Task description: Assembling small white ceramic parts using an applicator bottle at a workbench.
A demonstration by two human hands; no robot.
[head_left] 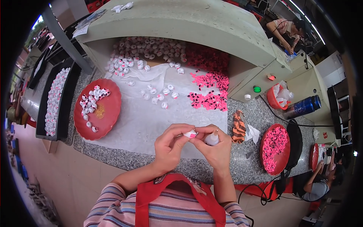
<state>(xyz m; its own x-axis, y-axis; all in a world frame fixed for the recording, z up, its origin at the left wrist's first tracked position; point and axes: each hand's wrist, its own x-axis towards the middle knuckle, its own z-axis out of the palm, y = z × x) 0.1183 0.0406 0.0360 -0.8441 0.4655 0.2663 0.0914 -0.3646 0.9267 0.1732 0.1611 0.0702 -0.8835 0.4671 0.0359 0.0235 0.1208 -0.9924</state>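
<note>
Above the near edge of the white sheet [128, 109], my left hand [168, 145] pinches a small white rounded piece [190, 134] with a pink patch. My right hand [217, 152] is closed around a small whitish squeeze bottle [212, 140], and its thumb and forefinger meet the white piece too. Several similar white pieces [160, 97] lie scattered on the sheet beyond my hands. Farther right is a spread of flat pink pieces with black spots [208, 100]. The undersides of both hands are hidden.
A red scalloped tray [109, 117] with white pieces stands left, beside a long black bin [63, 134]. Right are a striped cloth [238, 126], a red tray [284, 160] of pink pieces, a red basket [273, 99] and a blue bottle [302, 107]. A grey-green hood [177, 19] overhangs the back. Other people sit at right.
</note>
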